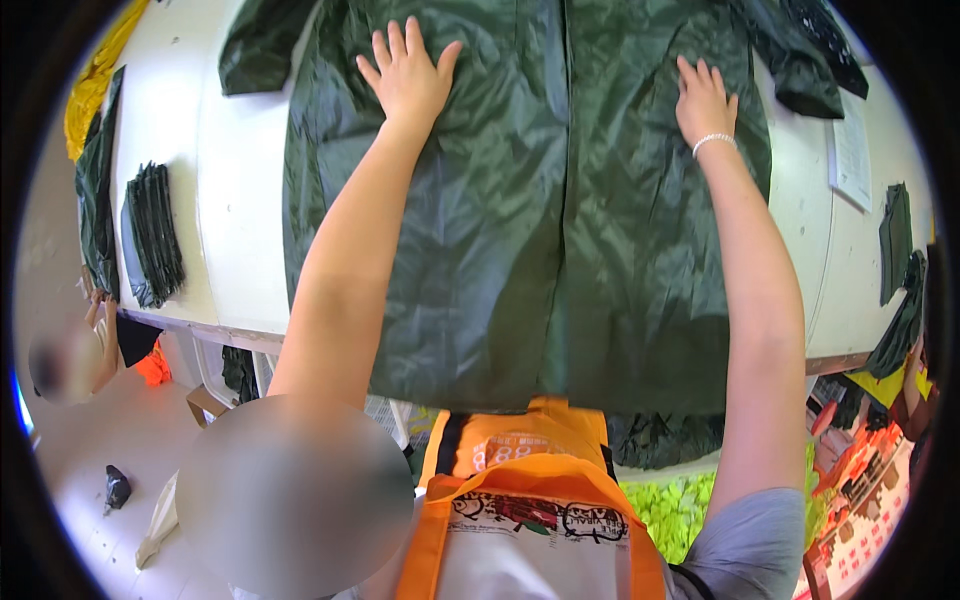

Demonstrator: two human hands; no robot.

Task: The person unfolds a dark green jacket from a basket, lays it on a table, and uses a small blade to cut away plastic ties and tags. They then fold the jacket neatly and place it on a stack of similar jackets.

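A dark green, shiny raincoat (480,230) lies spread over the white table, its lower hem hanging over the near edge toward me. One sleeve (262,50) reaches out at the far left, the other (800,70) at the far right. My left hand (408,80) rests flat on the coat's left half with fingers spread. On the right half lies my right hand (705,105), fingers stretched out and thumb apart, a pale beaded bracelet at the wrist. Between them a straight front seam runs down the coat. Neither hand holds anything.
A stack of folded dark green pieces (155,235) lies on the table (235,200) at left. White paper (850,155) and a green folded piece (895,240) lie at right. Another person (75,355) stands at far left. Bright yellow-green material (670,510) is below the table.
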